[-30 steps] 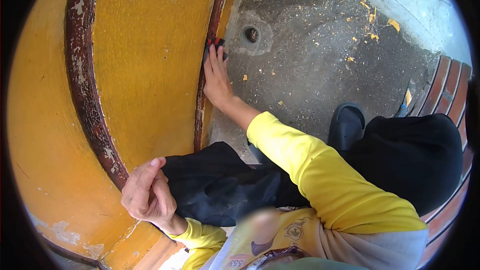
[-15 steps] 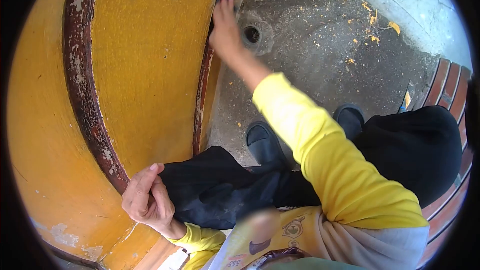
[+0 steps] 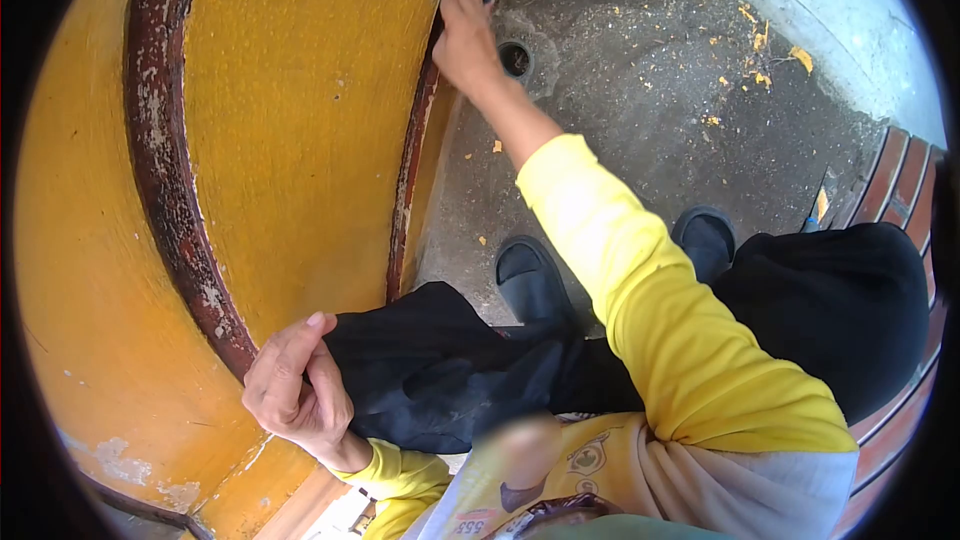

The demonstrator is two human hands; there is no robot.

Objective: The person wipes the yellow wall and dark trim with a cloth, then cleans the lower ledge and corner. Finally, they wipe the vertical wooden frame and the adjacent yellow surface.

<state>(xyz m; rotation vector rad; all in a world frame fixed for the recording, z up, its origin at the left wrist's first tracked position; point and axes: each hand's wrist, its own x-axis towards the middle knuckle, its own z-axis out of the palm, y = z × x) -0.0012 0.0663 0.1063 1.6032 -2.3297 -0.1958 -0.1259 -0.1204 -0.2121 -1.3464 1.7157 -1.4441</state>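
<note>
Room for a hand is left above the floor, between the right hand and the slatted bench. On the other side, passage is barred by the yellow wall. Nearer the body, the way is crossed by the yellow sleeve and obstructed by black trousers, beside the left hand.
</note>
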